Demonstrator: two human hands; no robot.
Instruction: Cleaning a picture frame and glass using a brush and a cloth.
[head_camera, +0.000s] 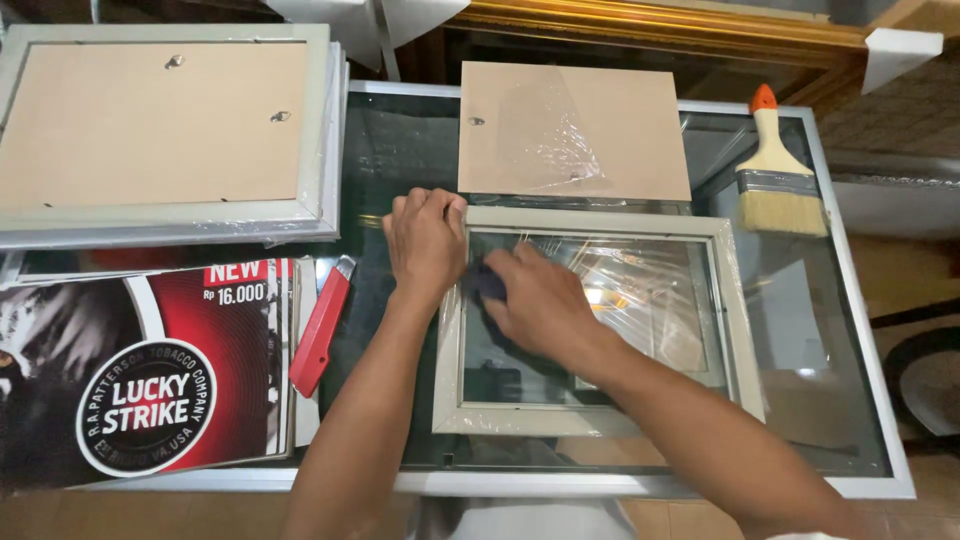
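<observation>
A pale grey picture frame (600, 420) lies face down on a glass-topped table (870, 420), still partly covered in clear plastic wrap. My left hand (425, 240) grips the frame's upper left corner with curled fingers. My right hand (535, 300) presses a small dark cloth (485, 283) onto the frame's glass pane near that same corner. A brown backing board (620, 130) with clear wrap on it lies just beyond the frame.
A stack of grey frames (160, 130) with brown backs sits at the far left. Below it lies a red and black printed poster (150, 370). A red utility knife (322, 325) rests beside the poster. A wooden paintbrush (778, 170) lies at the right.
</observation>
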